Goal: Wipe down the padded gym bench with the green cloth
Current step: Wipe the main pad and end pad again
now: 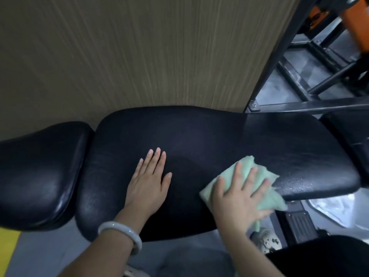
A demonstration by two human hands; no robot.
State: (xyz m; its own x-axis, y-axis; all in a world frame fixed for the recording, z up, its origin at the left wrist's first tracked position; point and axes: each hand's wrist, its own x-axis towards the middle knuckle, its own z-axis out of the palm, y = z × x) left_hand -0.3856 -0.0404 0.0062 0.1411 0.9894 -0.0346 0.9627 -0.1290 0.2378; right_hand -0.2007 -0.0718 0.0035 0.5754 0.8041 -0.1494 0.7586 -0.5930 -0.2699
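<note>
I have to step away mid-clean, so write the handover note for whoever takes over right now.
Left hand: flat on the middle of the bench pad, fingers straight, holding nothing.
Right hand: fingers spread, pressing the green cloth onto the pad's near edge, right of centre; part of the cloth hangs over the edge.
Done: cannot tell how much has been wiped.
Left: droplets show on the pad's right end beyond the cloth, so wipe there; the separate seat pad at the left shows no sign of being wiped either way, so go over it too.
</note>
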